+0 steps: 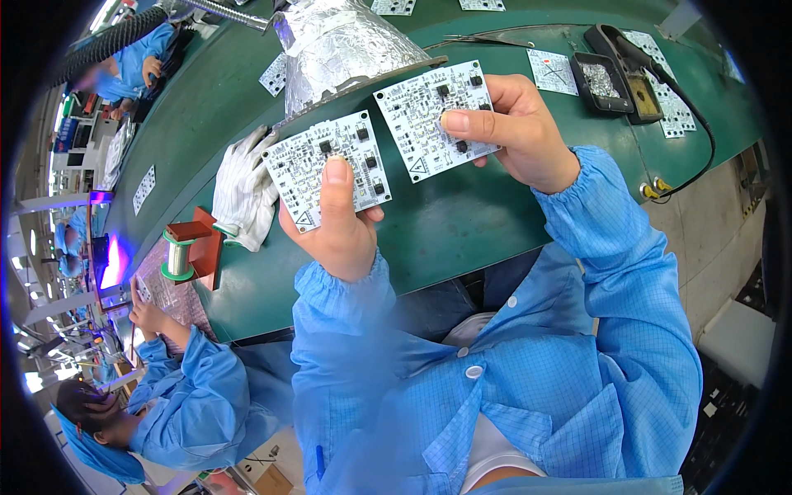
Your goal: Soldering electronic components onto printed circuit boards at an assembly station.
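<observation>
Blue cloth covers a co-worker (206, 396) at lower left, seated beside the green desk (462, 223). Next comes a spool (177, 256) of wire on a reddish-brown stand (216, 252), just in from the desk's near edge. White gloves (243, 190) lie beyond it, close to the left board (307, 180). This circuit board is up off the desk, tilted, gripped by the fingers of the left hand (342, 227), thumb flat on its face. Behind it stands a foil-covered hood (346, 49); its rim runs close along the boards' far edges, and whether they touch I cannot tell. A narrow gap parts the left board from the right board (421, 124), which the right hand (524, 124) pinches by its right edge, thumb on top. Bare green surface stretches from both boards to the near edge, giving them room. Farther right, tweezers (491, 40) lie near a small board (553, 72), then a black tray (609, 107) of metal bits crowds a black cable (706, 140) curving toward the desk's right edge.
</observation>
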Demonstrator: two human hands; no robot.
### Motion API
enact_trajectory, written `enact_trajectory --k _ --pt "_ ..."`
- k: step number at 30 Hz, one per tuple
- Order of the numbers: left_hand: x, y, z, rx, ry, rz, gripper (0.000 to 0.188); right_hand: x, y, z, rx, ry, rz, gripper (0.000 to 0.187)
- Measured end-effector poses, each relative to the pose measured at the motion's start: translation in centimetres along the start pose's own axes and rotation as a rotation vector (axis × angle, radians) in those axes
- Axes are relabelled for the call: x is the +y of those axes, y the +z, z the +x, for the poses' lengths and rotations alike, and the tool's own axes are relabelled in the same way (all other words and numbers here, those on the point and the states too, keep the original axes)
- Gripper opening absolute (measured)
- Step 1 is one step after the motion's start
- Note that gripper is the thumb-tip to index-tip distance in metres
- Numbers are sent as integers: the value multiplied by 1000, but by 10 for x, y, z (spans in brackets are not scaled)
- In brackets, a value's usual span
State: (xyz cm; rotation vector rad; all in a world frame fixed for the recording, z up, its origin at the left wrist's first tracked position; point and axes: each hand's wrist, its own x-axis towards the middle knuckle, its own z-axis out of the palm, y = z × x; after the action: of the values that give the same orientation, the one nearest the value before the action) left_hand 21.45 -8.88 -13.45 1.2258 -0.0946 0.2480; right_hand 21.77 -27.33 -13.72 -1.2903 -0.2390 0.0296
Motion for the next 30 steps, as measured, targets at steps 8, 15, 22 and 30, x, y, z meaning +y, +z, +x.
enact_trajectory --k 8,15,22,30 --pt "0 1 1 -32 -12 19 28 2 -1 0 -1 0 -9 19" --pt "-3 -2 5 -59 -53 -57 25 3 2 -3 -2 -73 -91 21" --pt "-8 -1 7 -62 -59 -82 24 10 6 -7 62 -393 -231 19" --pt "-12 3 8 -17 -134 -124 22 9 -2 -1 6 -899 -758 16"
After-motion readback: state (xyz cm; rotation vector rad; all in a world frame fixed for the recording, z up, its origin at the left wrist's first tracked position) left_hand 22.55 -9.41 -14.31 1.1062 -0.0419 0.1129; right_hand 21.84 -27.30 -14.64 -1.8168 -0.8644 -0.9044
